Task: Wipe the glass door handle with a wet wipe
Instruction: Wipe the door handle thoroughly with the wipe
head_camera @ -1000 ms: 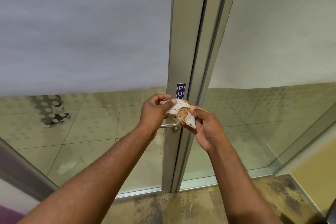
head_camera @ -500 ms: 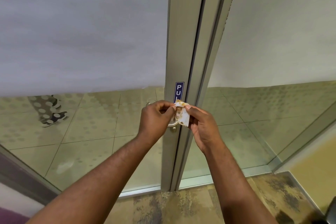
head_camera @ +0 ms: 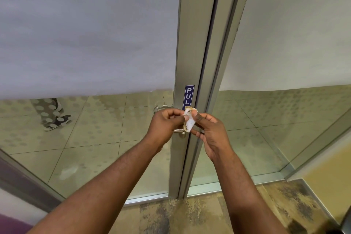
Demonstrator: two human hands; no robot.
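A small white wet wipe [head_camera: 189,122] with brown stains is folded into a narrow strip. My left hand [head_camera: 164,122] and my right hand [head_camera: 210,129] both pinch it, just in front of the metal door frame [head_camera: 191,43]. The silver door handle [head_camera: 179,130] shows only partly beneath my left hand; its lock knob sits just below. Another handle part [head_camera: 161,108] shows behind the glass above my left hand. The wipe hangs beside the handle; contact between them cannot be made out.
A blue PULL sticker [head_camera: 189,96] is on the frame above the hands. The glass door [head_camera: 85,43] is frosted above and see-through below. Beyond it a person's leg and shoe [head_camera: 55,118] stand on tiles. Patterned carpet [head_camera: 180,214] lies at my feet.
The wipe has been folded from a wider crumpled piece into a narrow strip. Both hands have drawn closer together in front of the handle.
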